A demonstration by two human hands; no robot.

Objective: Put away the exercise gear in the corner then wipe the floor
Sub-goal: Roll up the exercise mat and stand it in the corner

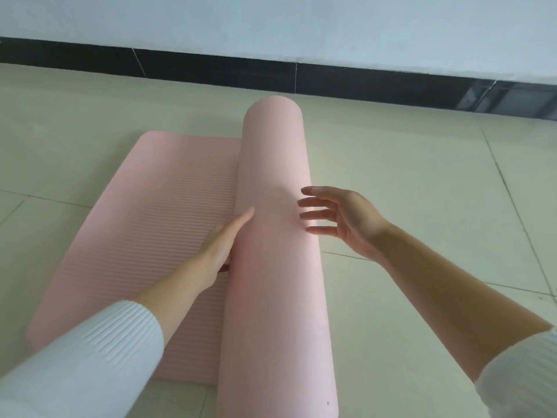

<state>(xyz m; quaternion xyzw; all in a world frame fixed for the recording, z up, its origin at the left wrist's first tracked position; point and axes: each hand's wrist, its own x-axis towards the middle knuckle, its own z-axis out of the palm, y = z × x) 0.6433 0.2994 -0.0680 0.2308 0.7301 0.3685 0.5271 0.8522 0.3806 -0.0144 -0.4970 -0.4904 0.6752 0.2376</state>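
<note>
I count one pink mat on the tiled floor. Its right part is wound into one thick roll running near to far, and its ribbed flat part is spread to the left. There are two hands. My left hand presses flat, fingers straight, against the roll's left side. My right hand, fingers spread and holding nothing, is at the roll's right side; I cannot tell whether it touches. One black skirting strip runs along the far wall.

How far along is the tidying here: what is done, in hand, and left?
Done: the mat is partly wound into a thick roll. In hand: the left hand lies straight against the roll's left side; the right hand, fingers spread, is at its right side, contact unclear. Left: the flat part lies unrolled, the mat is not put away, and no cloth shows for the floor.
</note>
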